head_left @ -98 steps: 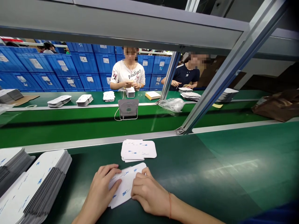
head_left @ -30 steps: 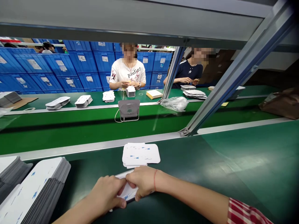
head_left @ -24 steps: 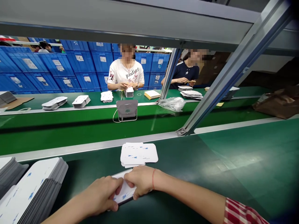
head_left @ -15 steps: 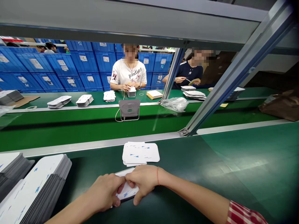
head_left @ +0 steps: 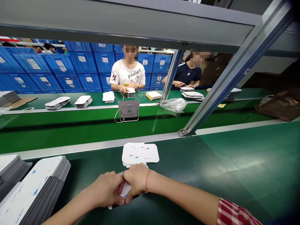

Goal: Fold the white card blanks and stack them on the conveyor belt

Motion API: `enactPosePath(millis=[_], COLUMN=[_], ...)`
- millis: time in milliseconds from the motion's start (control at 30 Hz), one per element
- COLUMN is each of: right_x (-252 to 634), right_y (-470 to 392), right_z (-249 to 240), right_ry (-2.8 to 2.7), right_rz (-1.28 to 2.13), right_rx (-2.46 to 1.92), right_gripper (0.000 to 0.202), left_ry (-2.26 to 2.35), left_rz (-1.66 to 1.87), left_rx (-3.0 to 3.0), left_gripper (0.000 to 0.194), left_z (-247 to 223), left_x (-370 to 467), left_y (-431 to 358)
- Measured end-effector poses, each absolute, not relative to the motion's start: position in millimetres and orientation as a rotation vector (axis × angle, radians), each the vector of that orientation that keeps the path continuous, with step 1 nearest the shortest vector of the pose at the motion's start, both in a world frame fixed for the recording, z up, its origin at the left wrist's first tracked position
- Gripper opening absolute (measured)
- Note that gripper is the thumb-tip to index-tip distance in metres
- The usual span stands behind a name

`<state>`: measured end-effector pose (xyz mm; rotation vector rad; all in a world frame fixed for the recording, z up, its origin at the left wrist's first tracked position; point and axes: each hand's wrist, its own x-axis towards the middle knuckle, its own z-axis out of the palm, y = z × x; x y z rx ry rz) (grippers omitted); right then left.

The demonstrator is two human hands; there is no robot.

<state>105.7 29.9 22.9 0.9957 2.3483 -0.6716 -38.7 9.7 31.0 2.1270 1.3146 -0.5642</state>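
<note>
A thin rounded pad with white 3M-printed adhesive backing [head_left: 126, 189] lies on the dark green table in front of me, mostly covered by my hands. My left hand [head_left: 106, 189] grips its left part, fingers curled over the far side and thumb at the near edge. Close against it, my right hand [head_left: 137, 178] is closed over the pad's middle and right part, thumb pointing down across the white face. Just beyond my hands is a small pile of white backing sheets or pads [head_left: 140, 153]. Tall stacks of white-topped grey pads [head_left: 38, 187] stand at the left.
A metal post [head_left: 225, 75] rises on the right from the rail behind my table. Across the green belt, a small grey fan [head_left: 128, 110] and a plastic bag [head_left: 174, 105] sit before two co-workers handling similar pieces. Blue crates [head_left: 63, 67] are stacked behind them.
My right hand has shifted left, nearer my left hand, and now covers more of the pad's white face. The pad's right end now shows past my right hand.
</note>
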Motion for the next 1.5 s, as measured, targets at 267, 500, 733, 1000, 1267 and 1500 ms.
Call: enactPosePath(millis=[267, 500, 733, 1000, 1267, 1500], right_x=[111, 114, 107, 120, 119, 122], right_y=[34, 39, 38, 43, 36, 38], right_z=[17, 22, 27, 14, 18, 13], right_ry=[2.406, 2.367, 2.326, 2.409, 2.415, 2.439], right_rz=[-0.689, -0.716, -0.71, -0.772, -0.738, -0.778], right_rx=[0.928, 0.822, 0.825, 0.722, 0.807, 0.802], right_gripper=[0.042, 0.043, 0.033, 0.045, 0.044, 0.048], left_ry=[1.441, 1.409, 1.292, 1.378, 1.366, 1.308], left_rz=[-0.597, -0.58, -0.579, -0.582, -0.569, -0.471], left_rx=[2.139, 2.145, 2.14, 2.1, 2.126, 2.178], left_gripper=[0.021, 0.019, 0.026, 0.03, 0.028, 0.023], left_z=[30, 34, 36, 33, 32, 38], left_x=[-28, -31, -37, -36, -37, -32], left_y=[3, 4, 8, 7, 9, 9])
